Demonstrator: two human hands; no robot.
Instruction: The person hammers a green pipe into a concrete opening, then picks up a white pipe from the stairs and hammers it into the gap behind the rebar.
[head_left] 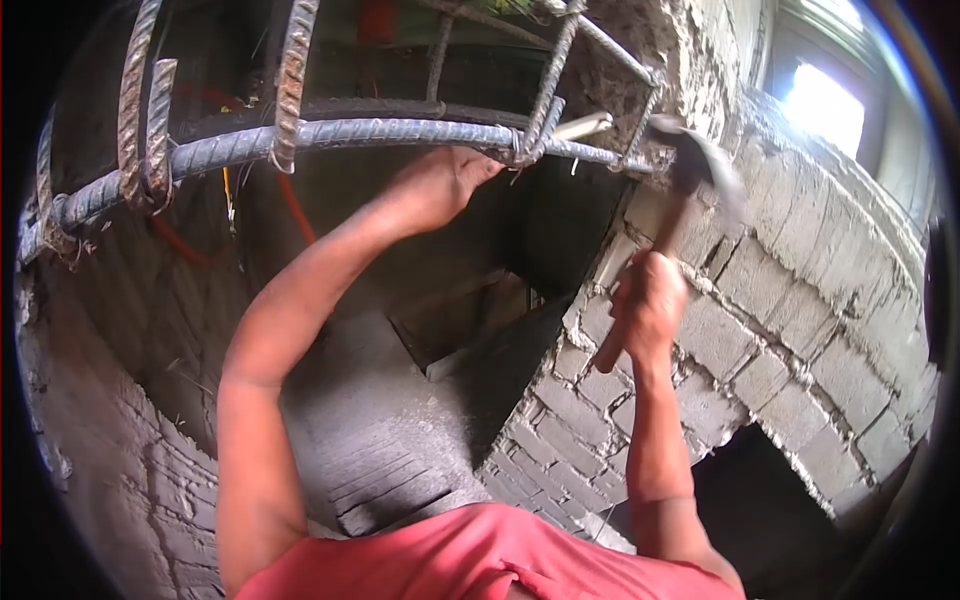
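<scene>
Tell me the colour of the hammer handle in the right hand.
Reddish brown, like wood. The head view shows the hammer handle above the right hand.

A grey block wall [800, 300] with rough mortar joints runs at my three o'clock. A window [825, 105] at one o'clock glares with daylight. At five o'clock I see a dark opening [770, 510], and at six a dusty concrete slab [400, 440].

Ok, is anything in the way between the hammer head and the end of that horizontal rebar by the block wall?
Nothing visible does. The right hand holds the hammer with its head right at the end of the horizontal rebar beside the block wall. The left hand grips the bar further left, clear of the head.
</scene>
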